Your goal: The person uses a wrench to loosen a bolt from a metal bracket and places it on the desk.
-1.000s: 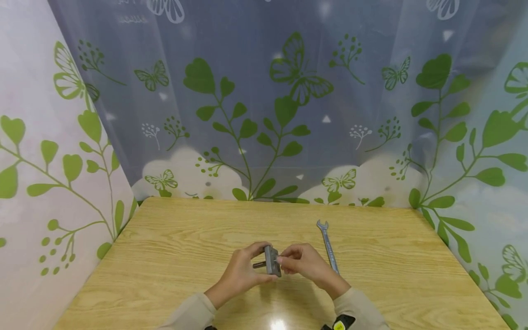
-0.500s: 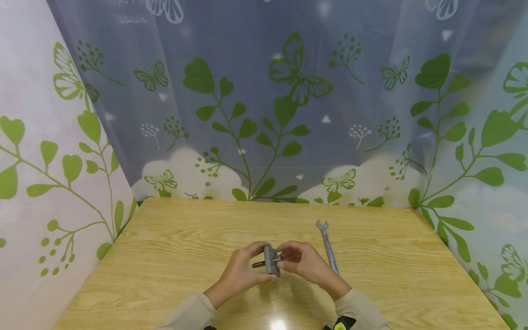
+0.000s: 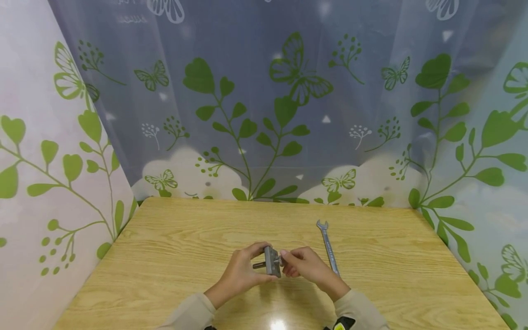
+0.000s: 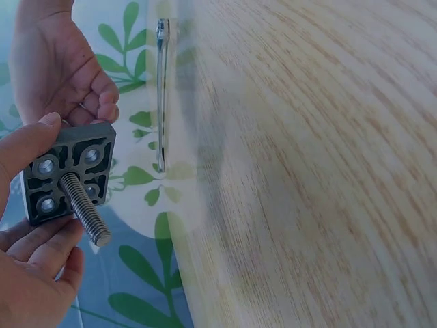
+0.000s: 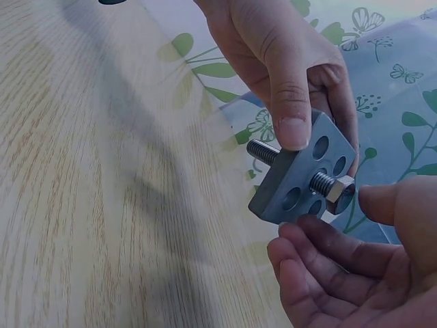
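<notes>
My left hand (image 3: 241, 270) grips a grey square metal plate (image 5: 300, 171) by its edges, thumb on one edge and fingers on the opposite one. The plate has several round holes. A hex bolt (image 5: 339, 195) runs through its middle, its head standing a little off the plate on the right side. The bolt's threaded shank (image 4: 85, 210) sticks out well beyond the ribbed back face. My right hand (image 3: 311, 268) is at the bolt head; in the right wrist view its thumb tip lies close beside the head, with the other fingers loosely curved below and apart from it.
An open-ended wrench (image 3: 327, 247) lies on the wooden table (image 3: 185, 229), just beyond my right hand. Patterned curtains (image 3: 255, 137) with green leaves and butterflies enclose the table's back and sides.
The right hand's fingers have shifted around the bolt head, opening and closing on it; the thumb now sits higher. The left hand, plate and wrench have stayed nearly still.
</notes>
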Available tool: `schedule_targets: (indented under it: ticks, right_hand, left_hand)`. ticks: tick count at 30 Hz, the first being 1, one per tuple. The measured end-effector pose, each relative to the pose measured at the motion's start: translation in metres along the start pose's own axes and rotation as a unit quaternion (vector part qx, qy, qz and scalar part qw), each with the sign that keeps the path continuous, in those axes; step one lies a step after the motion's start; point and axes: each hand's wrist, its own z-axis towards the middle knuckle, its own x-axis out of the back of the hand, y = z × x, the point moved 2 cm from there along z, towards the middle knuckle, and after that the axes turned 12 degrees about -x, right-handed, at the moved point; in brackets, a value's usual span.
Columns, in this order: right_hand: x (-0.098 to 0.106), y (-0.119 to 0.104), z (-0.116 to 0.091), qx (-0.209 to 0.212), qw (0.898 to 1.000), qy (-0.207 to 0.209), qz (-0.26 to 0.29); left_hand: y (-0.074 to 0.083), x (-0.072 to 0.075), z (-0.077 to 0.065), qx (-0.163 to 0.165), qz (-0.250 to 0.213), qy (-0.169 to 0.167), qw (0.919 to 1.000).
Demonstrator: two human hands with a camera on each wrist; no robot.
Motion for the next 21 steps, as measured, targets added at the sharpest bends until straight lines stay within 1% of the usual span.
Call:
schedule_targets:
  ticks: [5,11,17,21]
  right_hand:
    - [-0.0023,0.0001,-0.0004,-0.013,1.000,-0.003,0.003]
    - [-0.0032,-0.0037,-0.0007,-0.015,1.000,-0.001,-0.006]
    - [-0.0006,-0.0052,-0.0030,0.012,1.000,-0.003,-0.018]
    - [0.0014,-0.0046,-0.0031,0.046,0.998,0.010,-0.033]
  left_hand:
    - [0.0008,-0.0001,-0.0001,0.003,0.006,-0.001,1.0000]
    - [0.0009,0.0003,0.0008,0.009,-0.001,-0.003,1.0000]
    - [0.0006,0.0004,0.0002,0.009,-0.004,-0.005,0.9999]
    - [0.0002,0.0005,-0.0010,0.006,0.003,-0.007,0.9999]
